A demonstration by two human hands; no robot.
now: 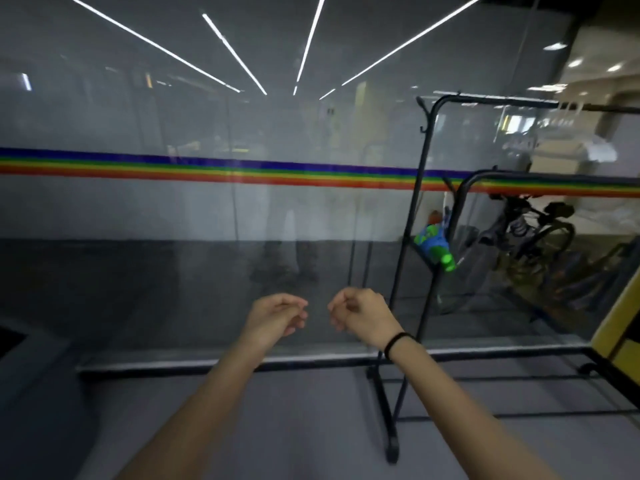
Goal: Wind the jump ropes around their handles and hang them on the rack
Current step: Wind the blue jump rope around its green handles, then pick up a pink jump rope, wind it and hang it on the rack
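A black metal rack (420, 188) stands on the right in front of a glass wall, its top bar running off to the right. A blue and green bundle with a bright green handle (437, 244), seemingly a wound jump rope, hangs low beside the rack's upright. My left hand (277, 318) and my right hand (362, 315) are raised side by side in front of me, left of the rack. Both have loosely curled fingers and hold nothing. A black band circles my right wrist. No loose rope is in view.
The glass wall (207, 209) carries a rainbow stripe and reflects ceiling lights. The rack's black base bars (391, 441) lie on the grey floor at lower right. A bicycle (533, 233) shows behind the glass. A yellow panel (620, 327) stands at the right edge.
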